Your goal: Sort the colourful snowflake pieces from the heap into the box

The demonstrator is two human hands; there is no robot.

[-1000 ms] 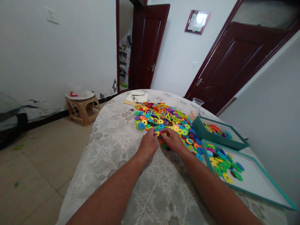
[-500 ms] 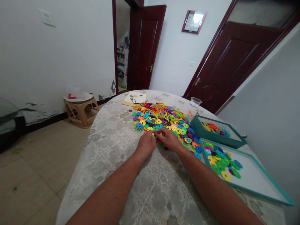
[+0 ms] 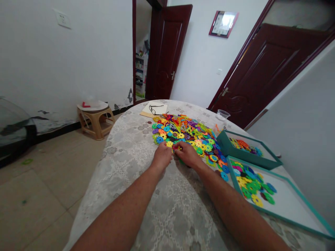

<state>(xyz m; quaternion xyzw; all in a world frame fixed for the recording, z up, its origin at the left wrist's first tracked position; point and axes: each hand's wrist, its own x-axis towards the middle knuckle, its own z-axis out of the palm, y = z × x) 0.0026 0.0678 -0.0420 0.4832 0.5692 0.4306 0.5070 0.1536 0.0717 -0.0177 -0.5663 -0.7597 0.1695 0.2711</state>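
Many colourful plastic notched discs (image 3: pixel 192 132), shaped like flowers or gears, lie in a wide heap on the table. At the heap's near edge my left hand (image 3: pixel 162 156) is closed, its thumb and fingers at a yellow notched disc (image 3: pixel 169 144); the fingers partly hide the grip. Just to the right, my right hand (image 3: pixel 187 153) pinches a red notched disc (image 3: pixel 176 147) between thumb and forefinger. A small gap separates the two hands. Both wrists are low over the tablecloth.
A patterned cloth covers the round table (image 3: pixel 125 153). On the right stand a teal box (image 3: pixel 235 153) and its shallow lid (image 3: pixel 293 209), both holding discs. Glasses (image 3: pixel 153 110) rest on a notebook (image 3: pixel 145 113) behind the heap. A clear plastic bowl (image 3: pixel 223 114) sits at the back.
My hands have drawn slightly apart, the left one moving away from the red disc, which stays in my right fingers. The whole view has shifted a little.
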